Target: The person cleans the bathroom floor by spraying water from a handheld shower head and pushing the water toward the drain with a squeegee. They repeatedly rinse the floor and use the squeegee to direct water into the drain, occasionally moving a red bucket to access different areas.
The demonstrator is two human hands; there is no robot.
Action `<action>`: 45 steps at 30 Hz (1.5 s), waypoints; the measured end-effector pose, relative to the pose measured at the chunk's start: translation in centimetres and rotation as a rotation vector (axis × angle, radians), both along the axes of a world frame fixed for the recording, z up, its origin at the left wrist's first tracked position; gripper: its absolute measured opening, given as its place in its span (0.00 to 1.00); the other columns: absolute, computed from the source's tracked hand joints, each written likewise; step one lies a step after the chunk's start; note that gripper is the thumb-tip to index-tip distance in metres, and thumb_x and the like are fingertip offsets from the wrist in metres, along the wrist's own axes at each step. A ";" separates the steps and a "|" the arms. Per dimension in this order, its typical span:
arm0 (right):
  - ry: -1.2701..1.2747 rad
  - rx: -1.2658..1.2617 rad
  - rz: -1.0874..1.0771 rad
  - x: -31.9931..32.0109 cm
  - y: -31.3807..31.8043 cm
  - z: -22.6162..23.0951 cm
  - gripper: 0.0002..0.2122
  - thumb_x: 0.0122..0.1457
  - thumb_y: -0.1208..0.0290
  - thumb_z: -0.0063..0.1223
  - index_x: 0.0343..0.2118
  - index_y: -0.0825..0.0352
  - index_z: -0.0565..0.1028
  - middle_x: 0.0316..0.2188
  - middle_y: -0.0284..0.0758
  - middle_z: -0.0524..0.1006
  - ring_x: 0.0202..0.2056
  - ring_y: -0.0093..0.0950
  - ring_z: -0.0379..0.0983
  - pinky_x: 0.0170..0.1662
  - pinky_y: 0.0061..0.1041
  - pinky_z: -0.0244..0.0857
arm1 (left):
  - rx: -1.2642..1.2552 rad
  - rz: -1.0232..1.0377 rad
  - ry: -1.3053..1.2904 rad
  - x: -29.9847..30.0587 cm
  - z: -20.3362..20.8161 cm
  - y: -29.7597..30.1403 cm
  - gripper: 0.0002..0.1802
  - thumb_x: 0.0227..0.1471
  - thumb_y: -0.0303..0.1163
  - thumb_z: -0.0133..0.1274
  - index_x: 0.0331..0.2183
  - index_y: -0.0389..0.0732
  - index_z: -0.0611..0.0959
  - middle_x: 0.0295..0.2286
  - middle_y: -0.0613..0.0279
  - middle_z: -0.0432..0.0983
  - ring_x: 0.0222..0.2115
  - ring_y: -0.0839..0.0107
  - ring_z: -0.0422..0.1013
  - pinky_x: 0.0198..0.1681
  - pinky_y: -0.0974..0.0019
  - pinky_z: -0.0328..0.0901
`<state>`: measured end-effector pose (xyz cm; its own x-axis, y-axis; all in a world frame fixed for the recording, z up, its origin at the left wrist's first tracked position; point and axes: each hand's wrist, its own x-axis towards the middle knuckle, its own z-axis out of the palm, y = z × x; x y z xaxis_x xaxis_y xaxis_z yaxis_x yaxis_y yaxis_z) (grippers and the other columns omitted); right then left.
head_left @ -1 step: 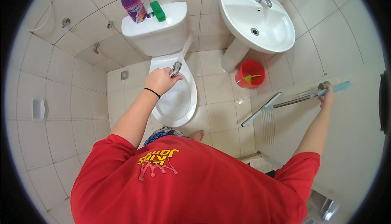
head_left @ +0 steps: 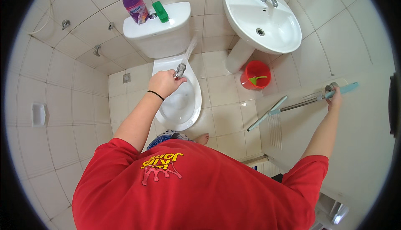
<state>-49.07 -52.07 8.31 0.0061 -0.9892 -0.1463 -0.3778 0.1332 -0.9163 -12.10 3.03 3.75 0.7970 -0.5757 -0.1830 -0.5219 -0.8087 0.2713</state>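
Since the earlier frame almost nothing has moved; our left hand (head_left: 165, 83) remains above the toilet bowl (head_left: 177, 104). Its fingers are closed around a metal spray nozzle (head_left: 180, 70), which sends water toward the tank (head_left: 161, 33). Our right hand (head_left: 334, 98) is wrapped around the handle of a long squeegee (head_left: 292, 104), held against the wall, near the red bucket (head_left: 255, 74).

Left hand (head_left: 165, 83) grips sprayer (head_left: 180, 70) (over toilet (head_left: 179, 104))
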 end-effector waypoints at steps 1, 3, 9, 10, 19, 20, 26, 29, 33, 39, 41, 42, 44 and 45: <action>0.010 -0.006 -0.001 -0.1 0.6 -0.2 0.11 0.46 0.56 0.50 0.26 0.58 0.68 0.34 0.32 0.68 0.33 0.26 0.66 0.35 0.32 0.62 | -0.003 -0.013 0.016 0.4 0.0 0.0 0.25 0.39 0.56 0.55 0.20 0.40 0.78 0.19 0.54 0.75 0.24 0.56 0.72 0.28 0.58 0.67; 0.026 -0.045 -0.017 0.2 2.7 -0.3 0.12 0.46 0.58 0.51 0.27 0.61 0.70 0.32 0.33 0.69 0.32 0.26 0.67 0.34 0.30 0.62 | -0.020 -0.053 0.046 1.5 -0.2 0.0 0.26 0.39 0.56 0.55 0.20 0.40 0.78 0.19 0.53 0.75 0.24 0.56 0.72 0.28 0.58 0.67; -0.016 -0.254 -0.069 1.2 17.4 -0.8 0.15 0.46 0.66 0.49 0.37 0.69 0.72 0.33 0.35 0.70 0.32 0.26 0.67 0.35 0.30 0.65 | -0.133 -0.201 0.095 6.4 -1.9 0.0 0.27 0.39 0.56 0.55 0.19 0.38 0.77 0.19 0.51 0.74 0.24 0.55 0.72 0.29 0.58 0.66; -0.089 -0.257 -0.095 1.2 20.8 -1.1 0.16 0.46 0.68 0.48 0.39 0.69 0.72 0.34 0.35 0.69 0.33 0.26 0.66 0.35 0.30 0.66 | -0.161 -0.220 0.108 7.4 -2.2 0.0 0.27 0.39 0.56 0.55 0.19 0.38 0.77 0.19 0.51 0.74 0.24 0.55 0.72 0.29 0.58 0.66; -0.218 -0.358 -0.545 -1.7 50.5 -0.1 0.23 0.43 0.76 0.45 0.47 0.67 0.66 0.30 0.32 0.63 0.31 0.23 0.62 0.36 0.34 0.68 | -0.296 -0.389 0.285 11.6 -5.1 -0.3 0.23 0.39 0.49 0.60 0.23 0.35 0.79 0.13 0.56 0.70 0.15 0.62 0.65 0.23 0.63 0.61; -0.267 -0.427 -0.672 -1.8 53.5 -0.3 0.20 0.44 0.77 0.45 0.44 0.69 0.68 0.32 0.33 0.64 0.32 0.24 0.63 0.35 0.35 0.68 | -0.288 -0.385 0.324 11.7 -5.3 -0.3 0.23 0.39 0.48 0.60 0.23 0.35 0.79 0.13 0.57 0.69 0.15 0.64 0.63 0.22 0.64 0.61; -0.074 -0.629 -0.789 -1.8 66.4 -0.2 0.04 0.47 0.79 0.44 0.27 0.71 0.65 0.43 0.41 0.65 0.37 0.31 0.68 0.30 0.31 0.69 | -0.275 -0.552 0.372 10.9 -5.2 -1.7 0.28 0.38 0.54 0.58 0.19 0.35 0.75 0.15 0.51 0.71 0.18 0.56 0.66 0.24 0.61 0.62; 0.029 -0.670 -0.803 -1.9 68.3 0.7 0.05 0.46 0.79 0.45 0.28 0.72 0.65 0.42 0.42 0.65 0.34 0.31 0.69 0.31 0.30 0.69 | -0.304 -0.588 0.424 10.2 -4.7 -2.4 0.28 0.38 0.54 0.59 0.17 0.34 0.74 0.14 0.52 0.69 0.17 0.58 0.65 0.24 0.62 0.61; 0.239 -0.659 -0.841 -1.9 68.1 1.7 0.04 0.48 0.81 0.44 0.28 0.74 0.67 0.38 0.41 0.67 0.26 0.27 0.69 0.31 0.25 0.67 | -0.354 -0.625 0.465 10.1 -4.4 -2.0 0.28 0.38 0.53 0.59 0.16 0.34 0.73 0.12 0.55 0.67 0.15 0.62 0.61 0.22 0.63 0.60; 0.183 -0.815 -0.985 -2.2 67.6 4.0 0.03 0.48 0.78 0.48 0.25 0.73 0.70 0.19 0.34 0.69 0.21 0.23 0.64 0.27 0.21 0.59 | -0.432 -0.602 0.558 11.0 -6.4 -2.4 0.28 0.37 0.52 0.60 0.15 0.33 0.72 0.11 0.57 0.65 0.14 0.67 0.57 0.20 0.65 0.58; 0.144 -0.798 -1.014 -2.7 67.1 4.7 0.04 0.47 0.77 0.49 0.24 0.72 0.70 0.17 0.33 0.69 0.20 0.23 0.64 0.26 0.21 0.58 | -0.432 -0.575 0.555 11.1 -6.9 -2.5 0.28 0.37 0.51 0.61 0.15 0.33 0.72 0.11 0.57 0.65 0.14 0.67 0.57 0.20 0.65 0.58; 0.110 -0.787 -1.010 -3.0 66.6 4.8 0.04 0.47 0.76 0.50 0.24 0.72 0.70 0.16 0.33 0.68 0.20 0.22 0.64 0.25 0.21 0.57 | -0.425 -0.556 0.552 11.1 -7.0 -2.4 0.28 0.37 0.51 0.61 0.16 0.33 0.72 0.11 0.57 0.65 0.14 0.67 0.57 0.20 0.66 0.58; 0.088 -0.716 -1.047 -3.9 65.1 4.8 0.06 0.48 0.74 0.52 0.24 0.71 0.71 0.16 0.32 0.68 0.19 0.22 0.63 0.23 0.21 0.57 | -0.476 -0.558 0.541 11.2 -6.5 -1.7 0.26 0.38 0.49 0.61 0.17 0.34 0.74 0.11 0.59 0.65 0.14 0.70 0.58 0.20 0.66 0.58; 0.113 -0.637 -1.082 -4.4 63.7 4.6 0.07 0.49 0.72 0.53 0.23 0.71 0.71 0.16 0.32 0.69 0.18 0.22 0.63 0.22 0.21 0.56 | -0.509 -0.547 0.525 11.1 -6.1 -1.2 0.25 0.38 0.48 0.61 0.17 0.34 0.74 0.11 0.61 0.65 0.13 0.72 0.58 0.19 0.67 0.58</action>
